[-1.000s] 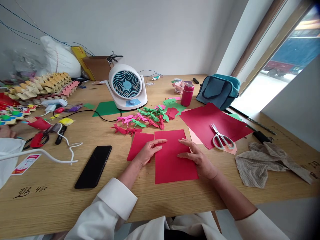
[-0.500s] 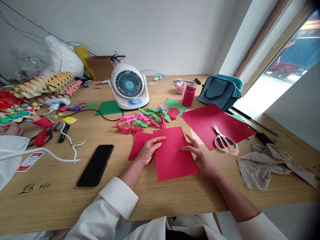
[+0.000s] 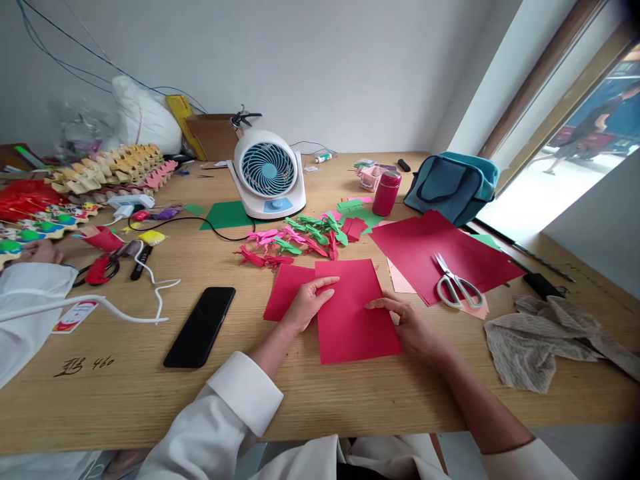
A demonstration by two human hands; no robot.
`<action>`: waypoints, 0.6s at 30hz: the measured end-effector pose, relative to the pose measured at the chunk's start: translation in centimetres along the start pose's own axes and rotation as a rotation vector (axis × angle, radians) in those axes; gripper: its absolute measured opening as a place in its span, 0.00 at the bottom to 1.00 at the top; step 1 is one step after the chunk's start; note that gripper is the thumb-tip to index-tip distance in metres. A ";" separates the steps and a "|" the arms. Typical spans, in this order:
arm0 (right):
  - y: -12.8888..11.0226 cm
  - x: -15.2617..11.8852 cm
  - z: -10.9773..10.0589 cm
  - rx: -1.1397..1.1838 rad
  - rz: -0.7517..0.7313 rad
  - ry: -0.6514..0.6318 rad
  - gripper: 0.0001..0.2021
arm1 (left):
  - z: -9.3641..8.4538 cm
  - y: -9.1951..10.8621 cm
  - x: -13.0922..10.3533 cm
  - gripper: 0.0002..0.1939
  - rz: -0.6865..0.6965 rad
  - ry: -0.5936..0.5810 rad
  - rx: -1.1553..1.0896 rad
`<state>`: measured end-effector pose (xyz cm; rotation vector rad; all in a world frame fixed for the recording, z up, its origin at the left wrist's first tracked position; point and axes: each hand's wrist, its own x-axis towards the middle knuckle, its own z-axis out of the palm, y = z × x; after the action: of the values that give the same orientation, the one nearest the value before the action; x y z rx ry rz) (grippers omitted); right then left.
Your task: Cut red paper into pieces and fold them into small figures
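A red paper sheet (image 3: 353, 327) lies between my hands near the table's front. My left hand (image 3: 306, 305) pinches its left edge between thumb and index finger. At the right edge, my right hand (image 3: 407, 323) has its index finger on top, with the thumb hidden beneath the sheet. Another red piece (image 3: 284, 293) lies partly behind my left hand. Beyond the sheets is a pile of green, pink and red cut paper shapes (image 3: 300, 239). White-handled scissors (image 3: 455, 283) rest on large red sheets (image 3: 425, 247) to the right.
A black phone (image 3: 200, 327) lies left of my arm. Behind stand a fan (image 3: 267, 175), a red bottle (image 3: 387, 193) and a blue bag (image 3: 450, 187). A grey cloth (image 3: 530, 340) is at right. Another person's hand (image 3: 45, 253) is at far left.
The camera view has shifted slightly, so the whole scene sits further right. My right index finger is now more bent, its other fingers drawn in closer. A passer-by shows outside the window.
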<state>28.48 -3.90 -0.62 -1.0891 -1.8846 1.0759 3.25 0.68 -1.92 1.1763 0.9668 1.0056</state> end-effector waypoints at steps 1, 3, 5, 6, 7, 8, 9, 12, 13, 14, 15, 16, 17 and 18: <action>-0.2 0.0 0.0 0.003 -0.001 -0.006 0.11 | 0.0 0.0 0.0 0.25 0.004 0.006 -0.004; -0.5 0.1 -0.2 0.015 -0.010 -0.019 0.10 | 0.0 0.1 0.1 0.24 0.027 0.020 0.011; -0.8 0.3 -0.4 0.025 -0.023 -0.013 0.10 | 0.1 0.2 0.1 0.21 0.062 0.030 0.054; -0.8 0.3 -0.5 0.029 -0.033 0.001 0.10 | 0.1 0.2 0.1 0.20 0.079 0.025 0.076; -0.8 0.4 -0.6 0.039 -0.044 0.020 0.10 | 0.2 0.3 0.0 0.19 0.093 0.015 0.096; -0.7 0.5 -0.7 0.058 -0.049 0.041 0.10 | 0.3 0.3 0.0 0.18 0.101 -0.002 0.107; -0.6 0.6 -0.8 0.087 -0.042 0.062 0.11 | 0.5 0.4 -0.1 0.18 0.098 -0.028 0.107; -0.3 0.7 -1.1 0.212 0.044 0.125 0.14 | 1.0 0.6 -0.5 0.20 0.062 -0.117 0.053; -0.3 0.8 -1.1 0.252 0.084 0.147 0.15 | 1.1 0.6 -0.6 0.21 0.061 -0.135 0.041; -0.2 0.8 -1.1 0.292 0.120 0.168 0.16 | 1.2 0.6 -0.6 0.21 0.072 -0.141 0.043; -0.2 0.9 -1.1 0.331 0.147 0.190 0.17 | 1.2 0.7 -0.7 0.21 0.093 -0.133 0.059; -0.2 0.9 -1.1 0.372 0.165 0.210 0.18 | 1.3 0.6 -0.8 0.22 0.113 -0.118 0.083; -0.2 1.0 -1.0 0.411 0.177 0.229 0.19 | 1.3 0.6 -0.8 0.24 0.126 -0.101 0.102; -0.3 1.1 -1.0 0.446 0.186 0.247 0.19 | 1.2 0.5 -0.8 0.26 0.128 -0.086 0.112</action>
<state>28.77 -2.71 0.19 -1.0868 -1.2884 1.3207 4.17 -0.38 -1.25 1.3779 0.8982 1.0040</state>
